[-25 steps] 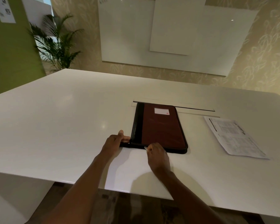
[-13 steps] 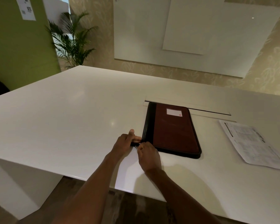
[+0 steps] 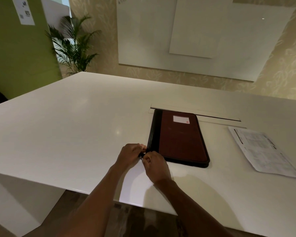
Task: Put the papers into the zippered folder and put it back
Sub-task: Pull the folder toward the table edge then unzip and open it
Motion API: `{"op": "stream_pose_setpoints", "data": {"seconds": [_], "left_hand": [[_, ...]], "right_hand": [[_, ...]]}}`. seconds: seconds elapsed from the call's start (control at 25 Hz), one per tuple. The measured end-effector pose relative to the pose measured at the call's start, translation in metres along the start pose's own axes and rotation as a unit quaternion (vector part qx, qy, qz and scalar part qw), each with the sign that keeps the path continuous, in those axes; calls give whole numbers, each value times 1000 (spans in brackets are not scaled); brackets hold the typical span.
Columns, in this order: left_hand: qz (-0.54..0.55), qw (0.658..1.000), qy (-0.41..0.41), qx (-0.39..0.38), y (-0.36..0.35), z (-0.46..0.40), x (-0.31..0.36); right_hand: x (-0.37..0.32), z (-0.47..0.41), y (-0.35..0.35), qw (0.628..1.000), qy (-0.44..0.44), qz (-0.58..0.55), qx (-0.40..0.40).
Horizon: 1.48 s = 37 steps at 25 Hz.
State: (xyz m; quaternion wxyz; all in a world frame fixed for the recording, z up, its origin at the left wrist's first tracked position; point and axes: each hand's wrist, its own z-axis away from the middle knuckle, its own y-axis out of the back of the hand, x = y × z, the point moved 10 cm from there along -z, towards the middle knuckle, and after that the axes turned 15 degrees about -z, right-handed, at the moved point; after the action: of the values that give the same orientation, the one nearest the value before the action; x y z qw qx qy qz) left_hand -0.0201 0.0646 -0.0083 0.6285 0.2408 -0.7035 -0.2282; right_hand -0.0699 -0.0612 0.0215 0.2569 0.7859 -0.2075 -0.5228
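Two bare forearms reaching up from the near edge of the white counter (image 3: pixel 61 134). Left hand (image 3: pixel 129 153) with fingers curled, gripping the near left corner of the zippered folder (image 3: pixel 179 139). Right hand (image 3: pixel 155 165) just beside it, touching it, fingers curled and pinching a small metal zipper pull (image 3: pixel 141 157) at that same corner. Folder flat on the counter and closed, dark red cover with a black spine along its left side and a black edge all round, a white label (image 3: pixel 181 119) near its far end. Far end of the folder touching a long narrow slot (image 3: pixel 212 115) cut into the middle of the counter. Papers (image 3: pixel 263 151), printed sheets, flat on the counter to the right of the folder, well apart from it, toward the right edge. Beyond the far edge, a large white board (image 3: pixel 143 31) on a patterned wall. Toward the far left corner, a potted palm (image 3: pixel 73 47) beside a green wall (image 3: pixel 15 57) with a posted sheet (image 3: pixel 25 11).
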Motion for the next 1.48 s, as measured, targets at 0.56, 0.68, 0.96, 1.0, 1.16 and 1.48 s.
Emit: {"op": "stream_pose_setpoints", "data": {"seconds": [0.56,0.68,0.96,1.0,1.16,1.48], "left_hand": [[-356,924,-126,-52,-109,-12,105],[-364,917,-142,-82,-148,-26,128],[-374,909,-142,-113,-206,-58,168],[-377,908,-137,-117,-211,-64,170],[-389,906,-110,-127,-224,-90,174],[-375,917,-62,-124,-236,-126,178]], "right_hand": [[61,31,133,983,68,34,169],[97,29,171,978,6,34,206],[189,3,208,977,-107,0,185],[198,-4,210,976,-115,-4,183],[218,-34,211,981,-116,0,158],[235,-82,205,989,-81,79,99]]}}
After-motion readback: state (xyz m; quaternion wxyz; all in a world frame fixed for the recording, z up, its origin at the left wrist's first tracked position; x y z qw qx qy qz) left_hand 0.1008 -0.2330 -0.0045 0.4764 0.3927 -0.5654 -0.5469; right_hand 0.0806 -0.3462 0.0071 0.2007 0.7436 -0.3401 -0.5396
